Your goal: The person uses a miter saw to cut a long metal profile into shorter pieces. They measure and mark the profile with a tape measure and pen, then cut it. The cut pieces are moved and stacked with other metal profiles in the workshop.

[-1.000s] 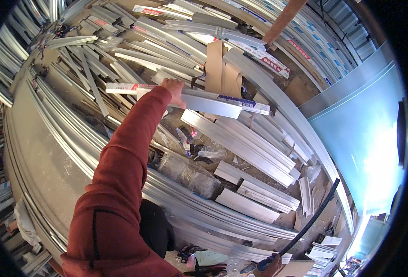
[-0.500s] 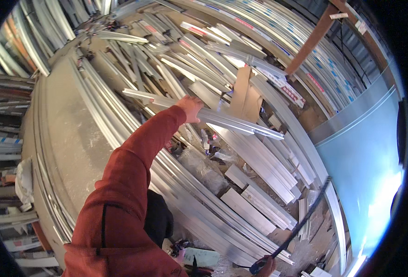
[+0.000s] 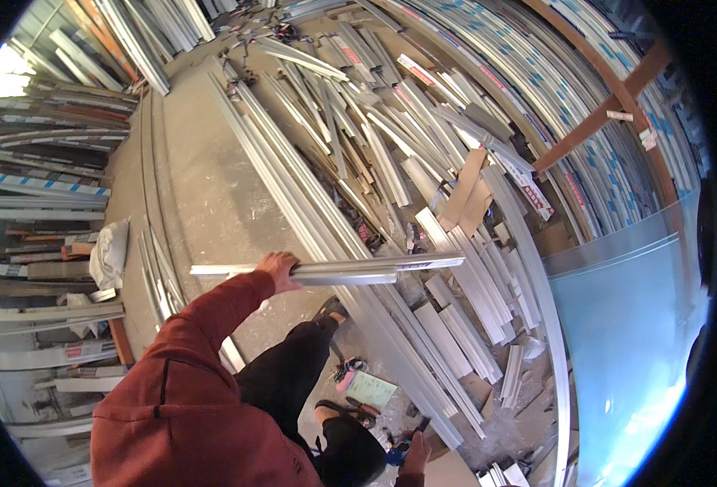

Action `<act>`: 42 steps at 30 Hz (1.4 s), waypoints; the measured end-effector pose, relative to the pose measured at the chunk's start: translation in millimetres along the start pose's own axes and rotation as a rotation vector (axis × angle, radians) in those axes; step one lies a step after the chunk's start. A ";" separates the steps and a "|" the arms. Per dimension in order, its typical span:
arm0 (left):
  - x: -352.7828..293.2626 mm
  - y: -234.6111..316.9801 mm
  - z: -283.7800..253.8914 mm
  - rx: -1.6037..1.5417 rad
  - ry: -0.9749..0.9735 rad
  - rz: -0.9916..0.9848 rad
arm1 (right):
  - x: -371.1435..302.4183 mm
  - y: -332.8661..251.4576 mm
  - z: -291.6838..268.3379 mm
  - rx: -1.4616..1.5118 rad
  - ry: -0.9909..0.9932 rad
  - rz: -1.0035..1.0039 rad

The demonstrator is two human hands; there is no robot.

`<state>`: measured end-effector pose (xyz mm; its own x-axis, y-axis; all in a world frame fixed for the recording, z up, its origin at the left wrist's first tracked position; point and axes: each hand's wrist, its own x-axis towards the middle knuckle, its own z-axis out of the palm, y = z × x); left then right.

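Observation:
My left hand (image 3: 278,272) is closed over two long silver aluminium profiles (image 3: 350,270), held together nearly level across the middle of the view. They hang above longer profiles lying lengthwise on the floor. Low in the view, my right hand (image 3: 415,454) is wrapped round a small blue and black tape measure (image 3: 396,454), partly hidden by my fingers. Near it on the floor lies a pale green sheet (image 3: 372,389) with small dark tools beside it.
Loose metal offcuts (image 3: 448,325) and a torn piece of cardboard (image 3: 466,195) cover the floor to the right. A bluish glass sheet (image 3: 618,349) stands at the right. Racks of stacked profiles (image 3: 50,130) line the left, with a white bag (image 3: 109,253) in front.
My left hand has swung the profiles left and down, away from the offcut pile. The long black strip reaching out from my right hand no longer shows. My view has turned, bringing my legs in.

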<state>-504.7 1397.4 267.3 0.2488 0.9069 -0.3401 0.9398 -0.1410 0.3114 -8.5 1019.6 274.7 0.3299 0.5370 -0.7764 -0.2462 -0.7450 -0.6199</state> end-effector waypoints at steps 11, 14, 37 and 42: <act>-202.2 -40.2 -90.8 -0.228 -0.195 -0.482 | -134.9 -120.1 78.4 -0.196 -0.153 0.092; -242.5 -46.4 -126.4 -0.223 -0.168 -0.573 | -161.9 -153.3 101.7 -0.160 -0.199 0.084; -452.3 -242.9 -135.1 -0.737 0.148 -0.940 | -190.3 -302.8 376.9 -0.444 -0.845 0.124; -330.2 -263.1 -291.8 -0.845 0.018 -0.702 | -195.3 -376.0 518.1 -0.637 -0.904 -0.015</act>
<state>-902.5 1250.9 556.6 -0.2886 0.6854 -0.6686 0.4051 0.7201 0.5633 -452.6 1399.7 600.6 -0.5224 0.4454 -0.7271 0.3523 -0.6638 -0.6597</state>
